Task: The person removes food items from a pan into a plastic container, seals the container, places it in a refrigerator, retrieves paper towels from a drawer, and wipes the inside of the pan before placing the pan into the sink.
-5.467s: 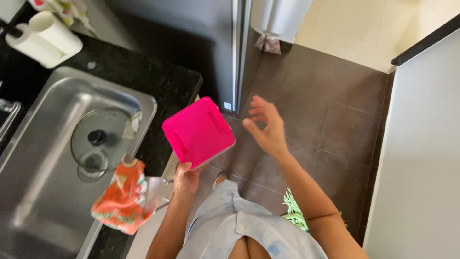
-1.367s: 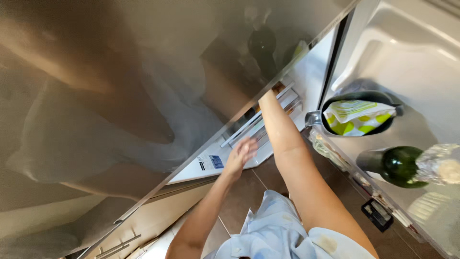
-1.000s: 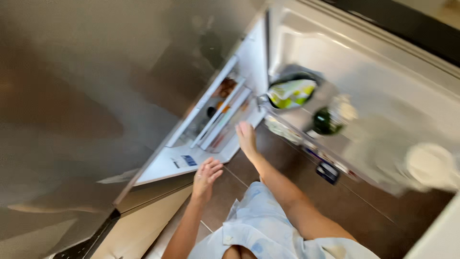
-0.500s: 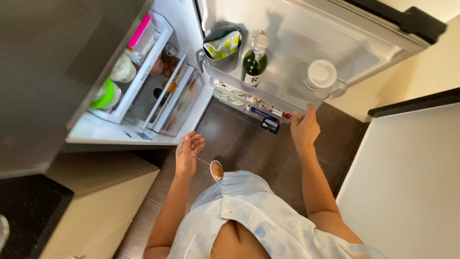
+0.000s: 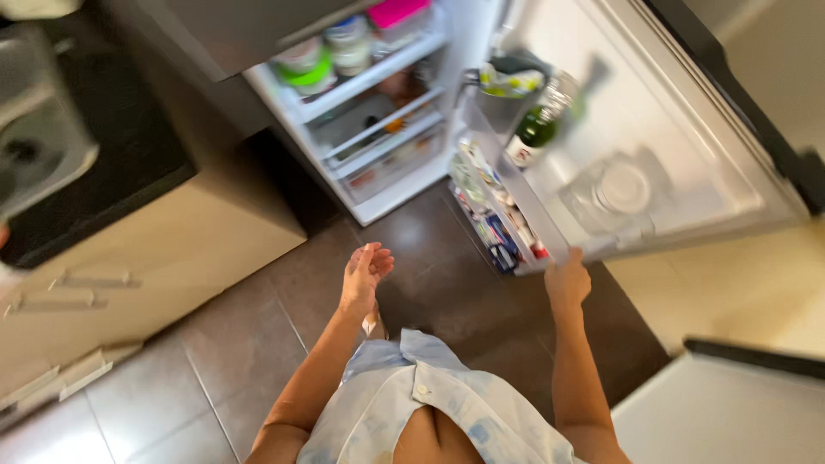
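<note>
My right hand [image 5: 567, 282] grips the lower edge of the open fridge door [image 5: 687, 146]. My left hand [image 5: 365, 273] hangs free over the brown floor tiles, fingers apart, holding nothing. The door's shelves carry a green bottle [image 5: 537, 129], a dark pot with a yellow-green packet [image 5: 509, 82], a clear jug with a white lid [image 5: 620, 187] and several small packets [image 5: 503, 225]. Inside the fridge [image 5: 378, 112] a pink-lidded box [image 5: 397, 12] sits on the top visible shelf next to jars [image 5: 322, 56].
A beige cabinet with drawer handles [image 5: 155, 258] stands left under a black counter [image 5: 120, 155]. A steel sink [image 5: 39, 146] is at far left. A white surface [image 5: 730, 417] lies at the lower right.
The view has swung so the fridge sits higher and the sink shows at left. My right hand keeps hold of the door's lower edge; my left hand stays free and empty.
</note>
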